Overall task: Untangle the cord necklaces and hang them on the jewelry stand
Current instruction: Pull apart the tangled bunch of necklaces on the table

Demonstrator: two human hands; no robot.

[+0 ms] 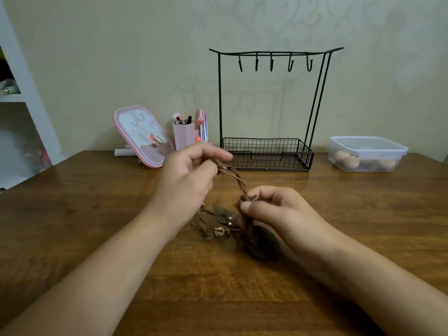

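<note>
1. Wooden table underneath — brown cord necklaces tangled at centre, partly lifted off it.
2. Right hand pinching the cords low; left hand pinching them higher, fingers pressed together.
3. Beyond: black jewelry stand, hooks bare — pink mirror to its left.

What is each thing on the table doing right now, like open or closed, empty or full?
cord necklaces: tangled, held above the table by both hands
left hand: pinching the cords
right hand: pinching the cords
jewelry stand: upright, all hooks empty, basket looks empty
plastic container: lid on, round things inside
brush holder: upright, full of brushes
pink mirror: propped up, tilted back
</note>
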